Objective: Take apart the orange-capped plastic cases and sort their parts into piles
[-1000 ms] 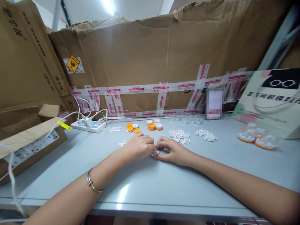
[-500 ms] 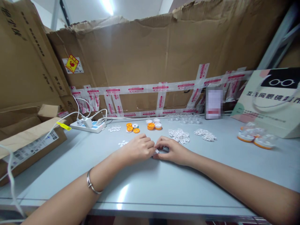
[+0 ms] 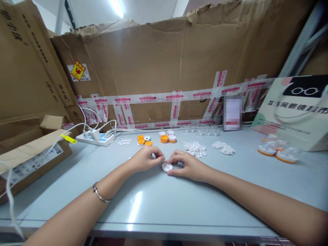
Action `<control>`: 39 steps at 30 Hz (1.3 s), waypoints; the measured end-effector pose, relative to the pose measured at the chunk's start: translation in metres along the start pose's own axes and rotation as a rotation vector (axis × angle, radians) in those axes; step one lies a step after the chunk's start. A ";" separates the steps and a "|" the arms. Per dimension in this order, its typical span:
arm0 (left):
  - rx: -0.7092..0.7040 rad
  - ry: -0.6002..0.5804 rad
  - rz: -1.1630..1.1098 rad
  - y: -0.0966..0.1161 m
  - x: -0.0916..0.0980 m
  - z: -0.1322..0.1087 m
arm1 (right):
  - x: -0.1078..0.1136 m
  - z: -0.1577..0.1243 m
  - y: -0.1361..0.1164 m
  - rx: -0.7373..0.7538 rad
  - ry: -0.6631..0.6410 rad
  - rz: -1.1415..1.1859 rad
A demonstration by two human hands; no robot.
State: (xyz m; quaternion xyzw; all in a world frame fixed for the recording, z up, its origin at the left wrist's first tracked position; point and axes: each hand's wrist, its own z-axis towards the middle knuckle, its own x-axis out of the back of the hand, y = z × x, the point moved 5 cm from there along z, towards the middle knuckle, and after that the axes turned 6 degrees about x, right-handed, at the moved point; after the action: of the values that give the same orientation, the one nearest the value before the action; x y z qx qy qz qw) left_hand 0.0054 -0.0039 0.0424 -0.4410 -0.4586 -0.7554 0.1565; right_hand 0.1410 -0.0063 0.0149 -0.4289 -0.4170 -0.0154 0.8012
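Observation:
A small round white plastic cup [image 3: 167, 167] with a raised rim stands on the table in front of me, its hollow side up. My right hand [image 3: 189, 166] grips its right side between thumb and fingers. Just above and left of the cup, my left hand [image 3: 149, 158] has its thumb and fingertips pinched together; anything between them is too small to make out. Behind my left hand sit orange and white round pieces [image 3: 148, 143], some stacked. Small white discs beside my left hand are mostly hidden by it.
White flat cut-out parts [image 3: 195, 148] lie in two piles to the right. Clear domed pieces on orange bases [image 3: 287, 155] stand near a paper bag [image 3: 304, 112]. A power strip [image 3: 96, 137], a phone [image 3: 232, 112] and clear cups [image 3: 202, 130] line the back, before a cardboard wall.
My left hand has drawn back slightly to the left, and its fingers have lifted off the cup, uncovering it. My right hand stays about where it was.

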 end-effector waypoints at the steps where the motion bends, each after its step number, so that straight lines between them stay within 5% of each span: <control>1: 0.023 0.001 -0.025 -0.002 0.002 0.000 | 0.000 0.000 0.000 -0.005 -0.004 -0.002; 12: 0.100 0.041 -0.026 -0.005 0.015 0.001 | 0.001 -0.001 -0.001 -0.010 -0.002 0.011; 18: 0.185 0.123 0.374 -0.016 0.073 -0.012 | 0.001 -0.001 0.001 -0.008 -0.004 0.028; 23: 0.541 -0.112 0.569 -0.062 0.104 -0.030 | 0.000 -0.001 -0.001 -0.017 -0.013 0.013; 29: 0.662 -0.238 0.509 -0.091 0.105 -0.039 | 0.001 -0.001 -0.003 -0.015 -0.010 -0.003; 39: 0.720 -0.266 0.547 -0.098 0.100 -0.038 | 0.002 -0.002 -0.004 -0.014 -0.004 -0.015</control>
State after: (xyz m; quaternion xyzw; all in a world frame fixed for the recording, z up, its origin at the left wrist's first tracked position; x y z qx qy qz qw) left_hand -0.1340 0.0330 0.0620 -0.5563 -0.5746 -0.4160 0.4327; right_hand 0.1425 -0.0094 0.0182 -0.4313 -0.4219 -0.0235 0.7971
